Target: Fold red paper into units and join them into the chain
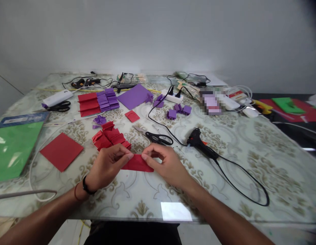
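Observation:
Both hands pinch the upper edge of a folded red paper [138, 163] just above the table, near its front middle. My left hand [107, 166] grips it between thumb and forefinger on the left. On the right, my right hand [167, 165] holds the same edge the same way, its fingertips a short gap from the left ones. Just beyond my left hand lies a heap of folded red paper pieces [110, 136]. A flat stack of red paper squares [62, 151] rests to the left. Black-handled scissors [158, 137] lie beyond my right hand.
A black hot glue gun [202, 146] with a looping cord lies at right. Purple paper [136, 96], folded purple pieces [108, 99], a white power strip [172, 96] and a power bank [57, 98] sit farther back. Green paper in a sleeve [17, 149] covers the left edge.

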Demonstrator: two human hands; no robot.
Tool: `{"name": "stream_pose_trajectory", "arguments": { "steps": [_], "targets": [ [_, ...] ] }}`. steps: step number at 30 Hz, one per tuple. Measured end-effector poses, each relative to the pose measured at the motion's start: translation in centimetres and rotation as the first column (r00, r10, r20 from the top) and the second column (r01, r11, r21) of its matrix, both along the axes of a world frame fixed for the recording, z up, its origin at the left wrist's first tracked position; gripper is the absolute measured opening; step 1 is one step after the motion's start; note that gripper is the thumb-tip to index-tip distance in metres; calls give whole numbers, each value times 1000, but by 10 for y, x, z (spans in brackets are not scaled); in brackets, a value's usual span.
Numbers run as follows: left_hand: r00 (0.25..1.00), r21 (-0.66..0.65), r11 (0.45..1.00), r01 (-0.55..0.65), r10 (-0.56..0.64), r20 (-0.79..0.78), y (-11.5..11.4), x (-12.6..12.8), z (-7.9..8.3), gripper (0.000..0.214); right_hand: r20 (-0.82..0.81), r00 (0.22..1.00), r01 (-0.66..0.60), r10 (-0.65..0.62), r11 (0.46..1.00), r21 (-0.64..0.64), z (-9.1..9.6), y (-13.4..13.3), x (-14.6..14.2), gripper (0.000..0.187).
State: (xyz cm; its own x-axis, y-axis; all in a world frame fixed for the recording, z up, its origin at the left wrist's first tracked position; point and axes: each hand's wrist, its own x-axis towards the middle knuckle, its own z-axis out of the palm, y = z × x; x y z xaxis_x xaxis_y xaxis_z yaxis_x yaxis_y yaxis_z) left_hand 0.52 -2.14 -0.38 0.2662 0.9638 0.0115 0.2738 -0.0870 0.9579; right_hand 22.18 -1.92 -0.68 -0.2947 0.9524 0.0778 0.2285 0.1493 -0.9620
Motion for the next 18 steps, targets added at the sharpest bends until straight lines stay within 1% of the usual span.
{"name": "stream_pose_trajectory", "arguments": {
  "steps": [4,9,12,15,18],
  "targets": [
    [999,-2,999,39,-39,-1,0,-1,0,19,9,1000,-22,22,1000,18,0,-1,-1,10],
    [995,-10,995,98,-98,22,3,-2,-3,15,25,1000,-7,6,998,67,-2,-1,-3,9],
    [993,53,992,115,-115,8,4,-1,-4,11,25,999,-50,48,996,70,-2,-2,-4,6],
    [994,143,984,110,-106,-33,4,0,-5,8,38,998,-53,50,995,79,-2,-2,-5,7],
    [993,136,985,109,-100,-66,4,-1,-4,8,43,999,-35,31,995,95,-2,-4,-5,9]
  ]
}}
